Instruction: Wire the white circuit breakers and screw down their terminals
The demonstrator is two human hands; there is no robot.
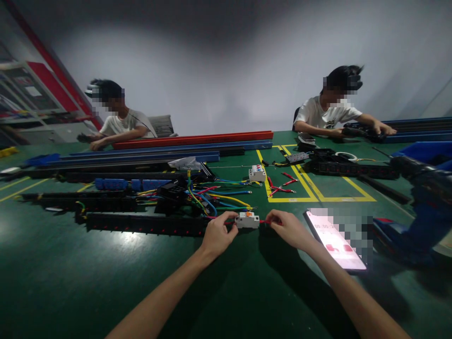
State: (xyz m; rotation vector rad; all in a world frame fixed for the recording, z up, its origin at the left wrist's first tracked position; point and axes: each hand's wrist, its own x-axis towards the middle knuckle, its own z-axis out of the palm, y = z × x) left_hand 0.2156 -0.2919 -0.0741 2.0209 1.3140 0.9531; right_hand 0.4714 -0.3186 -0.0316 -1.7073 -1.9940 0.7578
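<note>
A white circuit breaker [247, 220] with an orange switch lies at the centre, between my two hands. My left hand [219, 234] is closed at the breaker's left end, its thumb and fingers around that end and the red wire there. On the other side my right hand [284, 226] pinches a short red wire [264, 221] that meets the breaker's right end. Left of my left hand lies a long black socket strip [144, 225]. Yellow, green and blue wires [226, 200] spread just behind the breaker.
A lit phone [335, 242] and a blue power drill [420, 207] are at the right. Another white breaker [257, 173] and several red wires [280, 189] lie behind. Orange and blue rails [197, 139] cross the green table [106, 292]. Two people [123, 120] sit across it.
</note>
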